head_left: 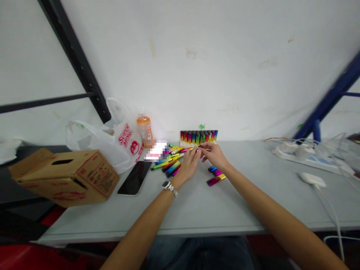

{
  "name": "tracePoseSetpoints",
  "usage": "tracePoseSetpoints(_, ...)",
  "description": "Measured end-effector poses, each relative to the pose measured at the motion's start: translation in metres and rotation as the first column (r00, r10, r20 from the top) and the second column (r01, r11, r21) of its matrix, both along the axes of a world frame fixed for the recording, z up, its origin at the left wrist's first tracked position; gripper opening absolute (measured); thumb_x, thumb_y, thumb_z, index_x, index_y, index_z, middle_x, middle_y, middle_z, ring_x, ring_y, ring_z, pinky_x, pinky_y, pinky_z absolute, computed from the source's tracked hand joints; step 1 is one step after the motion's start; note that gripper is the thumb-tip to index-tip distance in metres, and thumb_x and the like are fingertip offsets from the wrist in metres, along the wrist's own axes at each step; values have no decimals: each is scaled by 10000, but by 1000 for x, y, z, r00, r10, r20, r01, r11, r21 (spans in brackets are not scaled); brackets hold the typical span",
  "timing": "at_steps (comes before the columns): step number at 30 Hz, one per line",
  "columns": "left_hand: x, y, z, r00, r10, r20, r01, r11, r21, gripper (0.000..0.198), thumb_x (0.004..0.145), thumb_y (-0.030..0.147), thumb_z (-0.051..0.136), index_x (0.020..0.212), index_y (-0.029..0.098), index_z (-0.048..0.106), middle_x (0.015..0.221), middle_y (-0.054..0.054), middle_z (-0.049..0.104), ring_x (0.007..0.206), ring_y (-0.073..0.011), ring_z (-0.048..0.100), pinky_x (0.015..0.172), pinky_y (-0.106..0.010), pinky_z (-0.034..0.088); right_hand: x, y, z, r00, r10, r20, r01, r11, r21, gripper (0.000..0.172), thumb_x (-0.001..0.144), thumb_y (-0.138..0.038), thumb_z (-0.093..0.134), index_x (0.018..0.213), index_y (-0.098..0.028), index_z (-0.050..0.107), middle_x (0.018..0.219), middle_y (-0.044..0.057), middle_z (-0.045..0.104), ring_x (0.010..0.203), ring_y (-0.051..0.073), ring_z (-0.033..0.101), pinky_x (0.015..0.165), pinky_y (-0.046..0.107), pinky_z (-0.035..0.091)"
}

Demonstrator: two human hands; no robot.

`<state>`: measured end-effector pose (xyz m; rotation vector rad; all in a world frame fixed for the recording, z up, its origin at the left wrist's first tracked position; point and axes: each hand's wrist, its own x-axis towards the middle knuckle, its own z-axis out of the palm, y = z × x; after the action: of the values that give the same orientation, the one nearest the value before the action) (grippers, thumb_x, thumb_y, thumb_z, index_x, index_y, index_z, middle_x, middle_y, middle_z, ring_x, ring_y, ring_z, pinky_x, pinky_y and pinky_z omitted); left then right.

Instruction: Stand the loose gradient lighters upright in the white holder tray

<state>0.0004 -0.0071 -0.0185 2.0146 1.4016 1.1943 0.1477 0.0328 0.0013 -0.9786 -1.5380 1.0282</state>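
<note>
My left hand (190, 164), with a silver watch (170, 187) on its wrist, meets my right hand (213, 153) over the table, just in front of a row of upright lighters (198, 137). The fingertips of both hands close around a lighter, of which only a bit of red and a dark end show. The standing lighters have shiny coloured bodies and dark tops, in a pale holder. Left of my left hand lies a loose pile of colourful lighters (172, 167). Several more lighters (216, 180) lie flat below my right hand.
A cardboard box (95, 174), a black-screened phone (135, 178), a white plastic bag (123, 144) and an orange-capped bottle (144, 127) stand or lie on the left. On the right are a white power strip (312, 159) and a white charger (312, 180) with cables. A wall rises behind the table (242, 210).
</note>
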Motion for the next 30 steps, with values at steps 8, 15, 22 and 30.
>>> tracePoseSetpoints(8, -42, 12, 12, 917, 210, -340, -163, 973, 162, 125, 880, 252, 611, 927, 160, 681, 991, -106, 658, 1041, -280, 586, 988, -440, 452, 5, 73, 45, 858, -226, 461, 9, 904, 428, 133, 761, -244, 684, 867, -182, 633, 758, 14, 676, 694, 162, 605, 674, 285, 472)
tracePoseSetpoints(15, -40, 4, 15, 818, 253, -516, -251, 965, 75, 199, 781, 328, 754, 906, 174, 732, 1029, -122, 683, 1110, -330, 568, 985, -464, 434, -11, 101, 50, 619, -297, 727, -86, 895, 438, 119, 787, -215, 672, 895, -170, 693, 838, 46, 728, 790, 190, 635, 741, 292, 433)
tracePoseSetpoints(22, -41, 3, 14, 777, 232, -585, -260, 965, 38, 141, 770, 335, 757, 813, 200, 762, 1054, -131, 680, 1145, -348, 558, 964, -487, 435, -16, 112, 38, 507, -317, 801, -85, 907, 413, 155, 813, -267, 665, 938, -190, 712, 945, 56, 742, 936, 234, 611, 866, 364, 383)
tracePoseSetpoints(30, -46, -1, 22, 754, 236, -613, -281, 960, 24, 239, 726, 388, 777, 868, 195, 765, 1080, -130, 666, 1136, -339, 564, 982, -466, 435, -11, 98, 37, 377, -476, 794, -115, 827, 550, 287, 922, -402, 565, 1034, -251, 782, 1150, 143, 600, 1129, 329, 442, 913, 448, 311)
